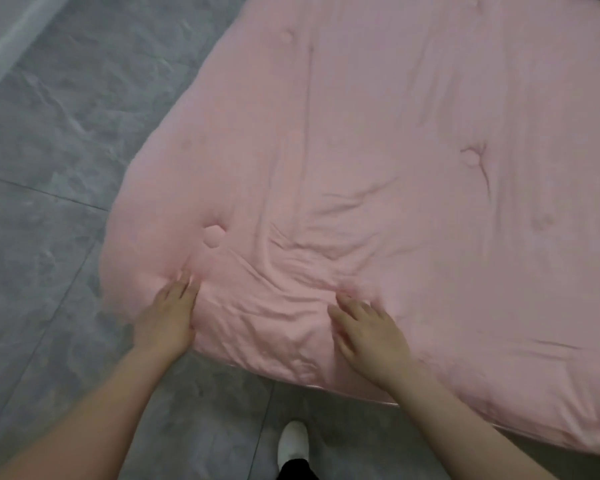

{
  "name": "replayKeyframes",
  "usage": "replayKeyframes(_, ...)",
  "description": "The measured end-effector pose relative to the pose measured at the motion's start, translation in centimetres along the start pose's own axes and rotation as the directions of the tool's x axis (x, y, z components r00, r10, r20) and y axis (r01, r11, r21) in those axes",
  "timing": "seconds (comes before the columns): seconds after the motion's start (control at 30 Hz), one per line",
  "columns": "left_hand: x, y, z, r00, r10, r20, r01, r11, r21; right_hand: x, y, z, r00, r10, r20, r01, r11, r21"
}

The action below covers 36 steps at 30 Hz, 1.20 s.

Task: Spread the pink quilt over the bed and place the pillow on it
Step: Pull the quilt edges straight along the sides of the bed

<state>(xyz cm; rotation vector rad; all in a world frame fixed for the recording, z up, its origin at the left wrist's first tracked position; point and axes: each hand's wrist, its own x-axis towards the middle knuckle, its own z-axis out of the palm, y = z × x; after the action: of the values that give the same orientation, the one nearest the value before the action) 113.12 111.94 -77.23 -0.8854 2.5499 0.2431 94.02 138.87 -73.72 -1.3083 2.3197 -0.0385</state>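
Observation:
The pink quilt [378, 161] lies spread over the bed and fills most of the view, with tufted dimples and a patch of wrinkles near its front corner. My left hand [170, 317] rests flat on the quilt at that corner, fingers together and pointing away from me. My right hand [364, 330] lies palm down on the quilt a little to the right, fingers slightly apart, beside the wrinkles. Neither hand holds any fabric. No pillow is in view.
Grey marble-look floor tiles [49, 168] surround the bed on the left and front. My white shoe [293, 441] stands on the floor just before the bed's front edge. A pale wall base [11, 32] runs along the top left.

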Motion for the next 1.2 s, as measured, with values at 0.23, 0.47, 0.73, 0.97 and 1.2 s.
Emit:
replayKeyframes(0.23, -1.7, 7.2, -9.3, 0.995, -0.067, 0.072, 0.048, 0.969, 0.242, -12.4, 10.4, -2.6, 0.805, 0.473, 0.359, -0.495, 0.868, -0.034)
replayKeyframes(0.47, -7.9, 26.0, -19.7, 0.968, 0.227, -0.105, -0.195, 0.948, 0.25, -27.9, 16.9, -9.9, 0.775, 0.571, 0.27, -0.623, 0.764, 0.17)
replayKeyframes(0.73, -17.9, 45.4, -26.7, 0.86, 0.404, -0.313, -0.444, 0.893, -0.068, -44.2, 22.7, -21.4, 0.712, 0.696, -0.091, -0.58, 0.656, 0.483)
replayKeyframes(0.97, -25.3, 51.6, -32.4, 0.786, 0.439, -0.435, -0.568, 0.791, -0.229, -52.8, 23.2, -30.4, 0.606, 0.705, -0.369, -0.387, 0.667, 0.637)
replayKeyframes(1.2, -29.3, 47.1, -37.6, 0.704, 0.43, -0.566, -0.623, 0.756, -0.201, -53.2, 18.2, -35.2, 0.593, 0.677, -0.437, -0.368, 0.71, 0.6)
